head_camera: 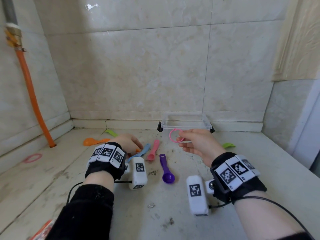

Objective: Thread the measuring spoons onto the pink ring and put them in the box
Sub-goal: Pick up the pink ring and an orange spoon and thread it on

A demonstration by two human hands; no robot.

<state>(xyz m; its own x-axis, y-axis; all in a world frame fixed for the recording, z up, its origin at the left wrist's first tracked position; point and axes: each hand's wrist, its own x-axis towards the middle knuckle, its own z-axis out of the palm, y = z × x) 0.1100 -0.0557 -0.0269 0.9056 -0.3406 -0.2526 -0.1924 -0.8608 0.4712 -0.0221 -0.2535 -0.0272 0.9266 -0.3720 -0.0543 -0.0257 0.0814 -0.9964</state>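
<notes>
My right hand [199, 144] holds the pink ring [174, 135] by its lower right side, lifted just in front of the clear plastic box [186, 124] at the back wall. My left hand [129, 142] reaches down over the spoons, its fingertips touching a small orange piece [138, 150] beside the blue spoon [141, 153]. A pink spoon [153, 151] and a purple spoon [165, 169] lie on the counter between my hands. An orange spoon [94, 141] lies left of my left hand, a green one [111, 132] behind it, and another green one [228, 145] right of my right hand.
An orange hose [32, 94] runs down the left wall into the counter. A pink elastic loop [32, 158] lies at the far left. An orange-and-white packet [43, 231] sits at the bottom left edge. The counter surface is stained.
</notes>
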